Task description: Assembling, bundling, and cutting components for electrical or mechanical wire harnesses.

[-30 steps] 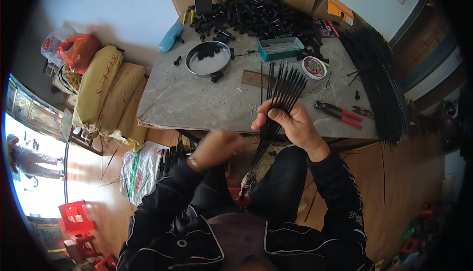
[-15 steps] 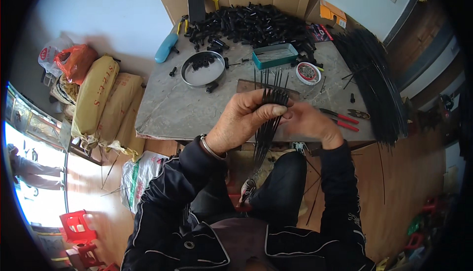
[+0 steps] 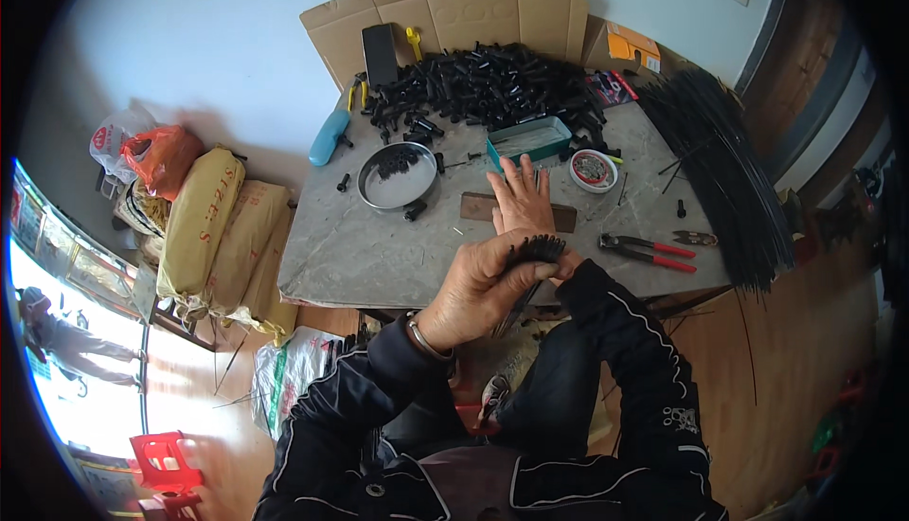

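- The left hand [image 3: 478, 289] is closed firmly round a bundle of thin black rods [image 3: 538, 248], thumb across the near side, with the rod ends showing in a curved row above the thumb
- The right hand [image 3: 523, 206] is open, fingers spread, reaching past the bundle over the table [image 3: 350, 260]; it appears to hold nothing, though whether its heel touches the rods cannot be told
- The bundle sits in front of the table's near edge, above the person's legs, its lower part running down behind the left hand
- Done, as far as this shows: a batch of rods is gathered in one grip, its ends roughly together; whether those ends have been worked is too small to tell
- Left, by my judgement: much, since a thick stack of long black rods [image 3: 720, 180] lies along the table's right side and a large heap of black fittings [image 3: 492, 85] fills the back
- Small parts also remain: black pieces in the round metal pan [image 3: 399, 208], thin pale pieces in the teal tray [image 3: 549, 151], metal bits in the white dish [image 3: 595, 188]
- The red-handled pincers [image 3: 674, 263] lie unheld at the right, near the wooden strip [image 3: 478, 207]
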A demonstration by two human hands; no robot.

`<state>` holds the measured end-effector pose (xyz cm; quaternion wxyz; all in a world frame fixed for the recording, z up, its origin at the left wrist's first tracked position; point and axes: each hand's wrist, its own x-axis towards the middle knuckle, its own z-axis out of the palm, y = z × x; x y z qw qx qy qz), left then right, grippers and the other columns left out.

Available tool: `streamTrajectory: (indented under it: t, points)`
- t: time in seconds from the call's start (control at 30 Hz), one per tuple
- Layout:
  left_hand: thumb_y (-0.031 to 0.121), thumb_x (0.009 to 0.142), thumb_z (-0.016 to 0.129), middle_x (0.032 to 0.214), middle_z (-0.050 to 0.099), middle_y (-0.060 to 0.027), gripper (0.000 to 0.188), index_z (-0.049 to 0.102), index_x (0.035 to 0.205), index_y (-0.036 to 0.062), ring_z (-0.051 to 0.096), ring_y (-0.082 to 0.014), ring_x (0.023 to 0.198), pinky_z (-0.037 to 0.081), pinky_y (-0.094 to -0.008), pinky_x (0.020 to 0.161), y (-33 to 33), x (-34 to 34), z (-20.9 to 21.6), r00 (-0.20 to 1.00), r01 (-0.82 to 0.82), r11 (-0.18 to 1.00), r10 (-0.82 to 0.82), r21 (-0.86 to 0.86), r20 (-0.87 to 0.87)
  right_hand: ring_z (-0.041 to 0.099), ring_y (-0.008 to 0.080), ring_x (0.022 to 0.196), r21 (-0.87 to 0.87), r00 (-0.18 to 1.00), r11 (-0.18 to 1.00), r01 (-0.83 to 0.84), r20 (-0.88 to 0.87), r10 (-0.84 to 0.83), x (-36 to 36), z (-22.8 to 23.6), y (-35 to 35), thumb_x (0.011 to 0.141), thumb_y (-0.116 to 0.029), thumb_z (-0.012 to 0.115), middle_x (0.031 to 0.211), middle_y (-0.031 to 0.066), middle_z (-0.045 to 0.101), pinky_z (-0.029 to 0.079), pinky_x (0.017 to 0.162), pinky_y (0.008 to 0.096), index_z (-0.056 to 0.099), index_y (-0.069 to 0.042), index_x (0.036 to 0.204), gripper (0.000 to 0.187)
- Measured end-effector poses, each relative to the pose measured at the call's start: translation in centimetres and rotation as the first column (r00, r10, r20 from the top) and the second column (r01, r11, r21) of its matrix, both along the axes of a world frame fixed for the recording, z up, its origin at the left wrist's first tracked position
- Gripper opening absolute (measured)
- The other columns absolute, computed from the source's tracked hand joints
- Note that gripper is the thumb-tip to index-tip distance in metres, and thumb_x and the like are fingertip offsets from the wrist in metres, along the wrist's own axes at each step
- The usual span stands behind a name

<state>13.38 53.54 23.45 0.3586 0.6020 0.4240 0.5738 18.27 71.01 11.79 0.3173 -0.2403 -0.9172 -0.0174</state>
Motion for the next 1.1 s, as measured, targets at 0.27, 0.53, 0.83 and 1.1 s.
streamTrajectory:
  t: [0.27,0.53,0.83,1.1]
  points:
    - [0.002,0.094,0.056,0.100,0.069,-0.0090,0.023,0.058,0.117,-0.0017,0.065,-0.0179,0.101,0.050,-0.0308,0.092,0.9,-0.5,-0.2,0.991,0.077,0.996,-0.082,0.048,0.107,0.059,0.0307,0.099,-0.166,0.982,0.986,0.019,-0.181,-0.050,-2.2,4.2,9.1,0.078,-0.015,0.067,0.094,0.0073,0.067,0.041,0.083,0.0456,0.069,-0.012,0.092,0.015]
    - [0.001,0.094,0.056,0.100,0.070,-0.0082,0.022,0.060,0.116,-0.0006,0.065,-0.0177,0.102,0.049,-0.0317,0.094,1.4,-0.8,-0.2,0.983,0.065,0.997,-0.072,0.045,0.171,0.063,0.0279,0.091,0.040,0.920,0.994,0.105,0.375,-0.113,-4.7,4.5,12.9,0.079,-0.015,0.063,0.086,0.0066,0.069,0.042,0.081,0.0447,0.074,-0.013,0.081,0.011]
    - [0.001,0.096,0.054,0.102,0.068,-0.0067,0.021,0.059,0.116,-0.0001,0.063,-0.0149,0.100,0.050,-0.0301,0.092,1.6,-0.4,-0.3,0.958,0.085,0.996,-0.086,0.017,0.274,0.063,0.0262,0.082,0.085,0.998,0.996,0.019,0.066,-0.025,-2.7,6.2,12.6,0.078,-0.019,0.066,0.078,0.0052,0.066,0.041,0.073,0.0432,0.067,-0.013,0.073,0.008]
    - [0.003,0.097,0.053,0.101,0.067,-0.0046,0.021,0.058,0.117,0.0003,0.062,-0.0124,0.098,0.050,-0.0278,0.090,1.8,0.4,-0.3,0.939,0.067,0.997,-0.075,0.037,0.335,0.054,0.0086,0.069,-0.525,0.789,0.743,-0.414,-0.614,0.006,2.6,12.9,6.0,0.091,-0.010,0.059,0.072,0.0004,0.057,0.043,0.063,0.0252,0.064,-0.006,0.093,0.007]
